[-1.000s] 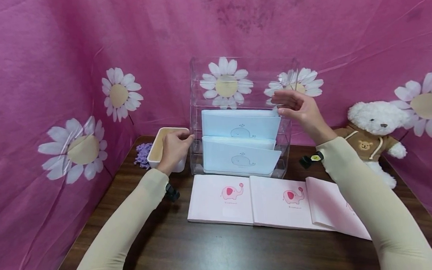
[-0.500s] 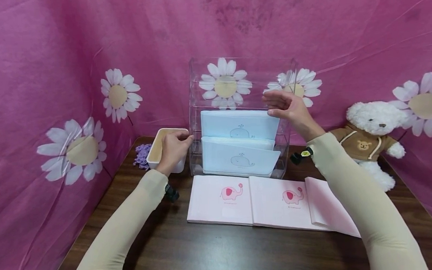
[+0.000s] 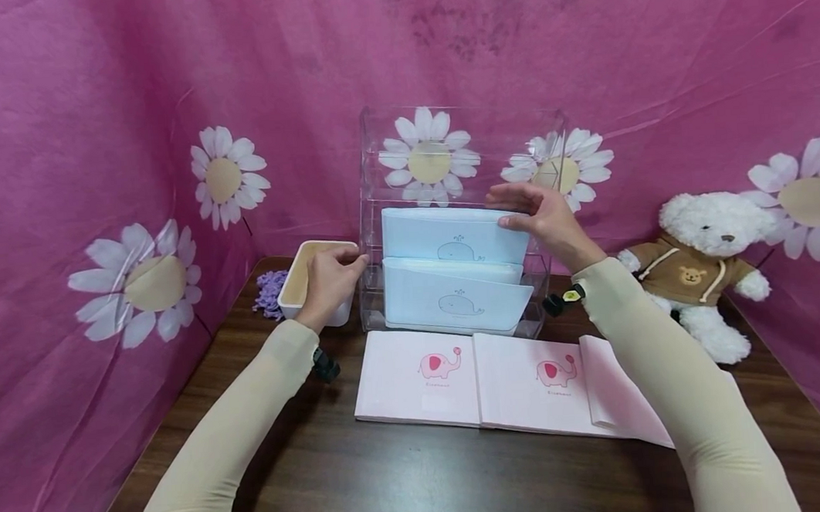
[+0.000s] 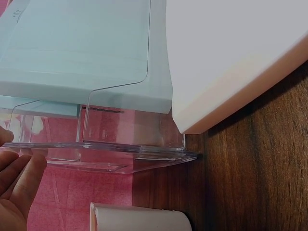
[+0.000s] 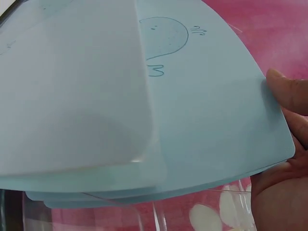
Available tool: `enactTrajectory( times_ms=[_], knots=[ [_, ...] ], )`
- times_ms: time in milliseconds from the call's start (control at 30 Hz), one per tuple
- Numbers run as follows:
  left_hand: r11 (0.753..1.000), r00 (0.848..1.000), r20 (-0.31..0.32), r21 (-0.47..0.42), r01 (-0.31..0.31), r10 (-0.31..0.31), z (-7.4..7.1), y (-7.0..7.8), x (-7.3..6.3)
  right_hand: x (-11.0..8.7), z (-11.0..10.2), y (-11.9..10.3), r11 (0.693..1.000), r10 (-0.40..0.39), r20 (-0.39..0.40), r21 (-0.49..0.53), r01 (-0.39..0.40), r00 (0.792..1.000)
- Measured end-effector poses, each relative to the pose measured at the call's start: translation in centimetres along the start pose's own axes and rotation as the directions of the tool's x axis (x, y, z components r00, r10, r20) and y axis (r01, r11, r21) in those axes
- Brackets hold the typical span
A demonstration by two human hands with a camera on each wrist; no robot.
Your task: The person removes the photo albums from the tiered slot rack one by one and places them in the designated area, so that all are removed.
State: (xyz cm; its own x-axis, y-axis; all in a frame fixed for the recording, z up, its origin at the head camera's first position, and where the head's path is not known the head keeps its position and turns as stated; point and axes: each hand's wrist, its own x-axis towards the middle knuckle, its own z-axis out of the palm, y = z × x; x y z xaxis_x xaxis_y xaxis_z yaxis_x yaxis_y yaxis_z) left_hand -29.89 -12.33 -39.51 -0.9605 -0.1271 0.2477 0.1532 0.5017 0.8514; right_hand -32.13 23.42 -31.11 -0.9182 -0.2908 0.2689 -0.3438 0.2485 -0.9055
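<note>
A clear plastic tiered rack (image 3: pixel 368 173) stands at the back of the table, holding light blue notebooks with a whale drawing in two tiers. My left hand (image 3: pixel 329 285) pinches the rack's left side panel, thumb on one face and fingers on the other in the left wrist view. At the upper right corner of the rear blue notebook (image 3: pixel 416 236) is my right hand (image 3: pixel 543 222). Its thumb lies at the cover's edge and its fingers go behind, as the right wrist view shows. The front blue notebook (image 3: pixel 419 298) leans in the lower tier, its cover bowed.
Pink elephant notebooks (image 3: pixel 417 395) lie in a row before the rack. A white bin (image 3: pixel 290 297) stands to the left, partly behind my left hand, with a purple yarn-like bundle (image 3: pixel 269 294) beside it. A white teddy bear (image 3: pixel 692 268) sits at the right.
My right hand has moved left and slightly down, from the side of the rack onto the rear blue notebook's corner. The left hand keeps its place on the rack.
</note>
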Motion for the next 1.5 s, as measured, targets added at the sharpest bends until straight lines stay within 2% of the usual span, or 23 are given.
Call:
enactTrajectory(
  times_ms=[167, 267, 600, 1167, 1500],
  knots=[
    [1.000, 1.000, -0.012, 0.005, -0.002, 0.002, 0.1, -0.1, 0.0, -0.3, 0.5, 0.5, 0.993, 0.071, -0.024, -0.090, -0.073, 0.997],
    [1.000, 1.000, -0.009, 0.000, 0.004, -0.004, 0.1, -0.1, 0.0, -0.4, 0.8, 0.8, 0.988, 0.107, -0.042, -0.108, -0.111, 0.993],
    [1.000, 1.000, -0.004, -0.014, 0.010, -0.010, -0.2, 0.2, 0.0, -0.3, 1.6, 1.1, 0.994, 0.065, -0.069, -0.089, -0.071, 0.995],
    [1.000, 1.000, 0.004, -0.015, 0.010, -0.010, -0.3, 0.0, 0.0, -0.3, 2.0, 1.1, 0.975, 0.166, -0.114, -0.132, -0.181, 0.979],
    [1.000, 1.000, 0.011, -0.009, 0.007, -0.007, -0.2, -0.2, 0.1, -0.3, 2.4, 0.8, 0.972, 0.140, -0.176, -0.161, -0.169, 0.974]
  ],
)
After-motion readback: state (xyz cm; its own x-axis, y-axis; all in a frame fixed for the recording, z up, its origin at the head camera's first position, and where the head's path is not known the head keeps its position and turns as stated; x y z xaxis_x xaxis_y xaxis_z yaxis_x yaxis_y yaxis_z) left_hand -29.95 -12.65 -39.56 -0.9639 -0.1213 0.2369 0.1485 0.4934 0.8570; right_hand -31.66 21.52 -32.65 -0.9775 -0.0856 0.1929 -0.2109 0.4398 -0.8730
